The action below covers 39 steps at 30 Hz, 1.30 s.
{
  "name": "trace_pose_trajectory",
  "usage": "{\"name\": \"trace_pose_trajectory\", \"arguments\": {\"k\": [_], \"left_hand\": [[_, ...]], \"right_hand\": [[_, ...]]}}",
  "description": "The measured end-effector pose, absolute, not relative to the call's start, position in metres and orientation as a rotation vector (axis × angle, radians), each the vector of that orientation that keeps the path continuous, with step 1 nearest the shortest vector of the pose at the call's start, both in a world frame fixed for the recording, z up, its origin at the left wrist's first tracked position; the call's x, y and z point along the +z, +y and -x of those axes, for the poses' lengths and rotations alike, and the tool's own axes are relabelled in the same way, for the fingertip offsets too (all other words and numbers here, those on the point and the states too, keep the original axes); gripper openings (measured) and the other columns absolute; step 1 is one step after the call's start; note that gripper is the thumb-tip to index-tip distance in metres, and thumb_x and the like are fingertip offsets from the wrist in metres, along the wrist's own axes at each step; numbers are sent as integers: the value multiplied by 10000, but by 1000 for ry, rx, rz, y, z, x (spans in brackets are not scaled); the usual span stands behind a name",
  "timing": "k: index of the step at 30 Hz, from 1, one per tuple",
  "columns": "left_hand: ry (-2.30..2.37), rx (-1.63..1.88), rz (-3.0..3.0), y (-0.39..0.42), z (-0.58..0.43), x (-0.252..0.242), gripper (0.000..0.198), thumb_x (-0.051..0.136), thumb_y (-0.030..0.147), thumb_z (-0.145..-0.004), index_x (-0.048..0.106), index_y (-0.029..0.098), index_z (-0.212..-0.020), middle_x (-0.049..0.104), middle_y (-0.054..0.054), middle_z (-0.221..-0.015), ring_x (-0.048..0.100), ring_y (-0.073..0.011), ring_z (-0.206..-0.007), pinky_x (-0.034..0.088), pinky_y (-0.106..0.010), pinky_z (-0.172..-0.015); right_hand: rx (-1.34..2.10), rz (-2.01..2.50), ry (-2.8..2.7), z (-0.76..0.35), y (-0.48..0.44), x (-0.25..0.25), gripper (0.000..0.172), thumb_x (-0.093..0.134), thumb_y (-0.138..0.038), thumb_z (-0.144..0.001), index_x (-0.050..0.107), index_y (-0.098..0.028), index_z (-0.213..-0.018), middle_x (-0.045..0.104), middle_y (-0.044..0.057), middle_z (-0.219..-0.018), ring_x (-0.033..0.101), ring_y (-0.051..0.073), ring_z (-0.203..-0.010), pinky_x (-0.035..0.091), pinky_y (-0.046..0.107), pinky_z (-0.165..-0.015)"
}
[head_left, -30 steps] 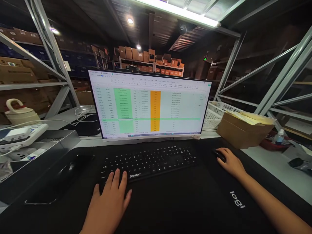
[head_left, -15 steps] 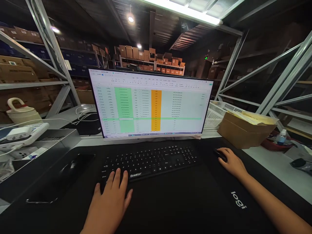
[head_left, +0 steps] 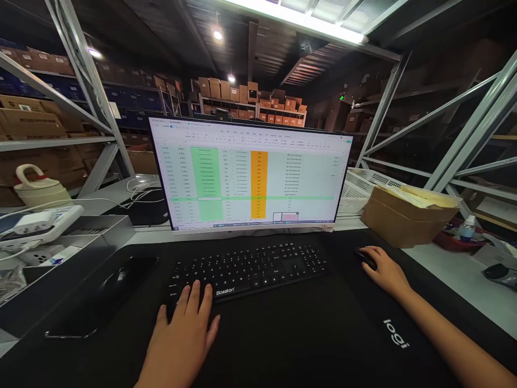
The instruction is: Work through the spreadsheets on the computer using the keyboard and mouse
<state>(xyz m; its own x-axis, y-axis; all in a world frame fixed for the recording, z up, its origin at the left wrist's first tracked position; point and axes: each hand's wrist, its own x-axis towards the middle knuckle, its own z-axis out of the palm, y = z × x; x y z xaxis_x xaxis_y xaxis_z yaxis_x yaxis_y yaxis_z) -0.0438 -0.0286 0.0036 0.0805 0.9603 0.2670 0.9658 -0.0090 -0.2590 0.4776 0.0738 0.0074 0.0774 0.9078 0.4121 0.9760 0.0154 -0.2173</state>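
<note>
My left hand [head_left: 182, 326] lies with spread fingers over the lower left corner of a black keyboard [head_left: 248, 271]; its fingertips rest on the keys there. On the right, my right hand [head_left: 386, 274] is curved over a dark computer mouse [head_left: 365, 260], which it mostly hides. Behind the keyboard stands a wide monitor [head_left: 315, 178] with a spreadsheet on it. The sheet has a green column, an orange column and one row marked in green. Near the bottom of the screen, small preview windows show above the taskbar.
A black desk mat [head_left: 283, 339] lies under both hands. Left are a shiny black phone-like object [head_left: 117, 283], a grey tray [head_left: 81, 258], a power strip [head_left: 48, 229] and a cream lidded container [head_left: 42, 191]. Right stand a cardboard box [head_left: 404, 218] and white baskets [head_left: 355, 188]. Metal shelving surrounds the desk.
Small preview windows have appeared above the taskbar on the monitor. The view has shifted very slightly. Both hands stay in place.
</note>
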Motion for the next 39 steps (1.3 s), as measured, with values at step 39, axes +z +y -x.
{"name": "trace_pose_trajectory", "arguments": {"k": [39], "left_hand": [[-1854,24,1934,-27,45,2,569,215,292,-950,446,140,-1447,406,-186,-1555,443,-354,-1414,438,-622,-1058]], "right_hand": [[-84,1805,-1881,-489,86,-4,431,495,-479,-878,570,-309,-1268,585,60,-1347,605,232,-1206,516,419,-1013]]}}
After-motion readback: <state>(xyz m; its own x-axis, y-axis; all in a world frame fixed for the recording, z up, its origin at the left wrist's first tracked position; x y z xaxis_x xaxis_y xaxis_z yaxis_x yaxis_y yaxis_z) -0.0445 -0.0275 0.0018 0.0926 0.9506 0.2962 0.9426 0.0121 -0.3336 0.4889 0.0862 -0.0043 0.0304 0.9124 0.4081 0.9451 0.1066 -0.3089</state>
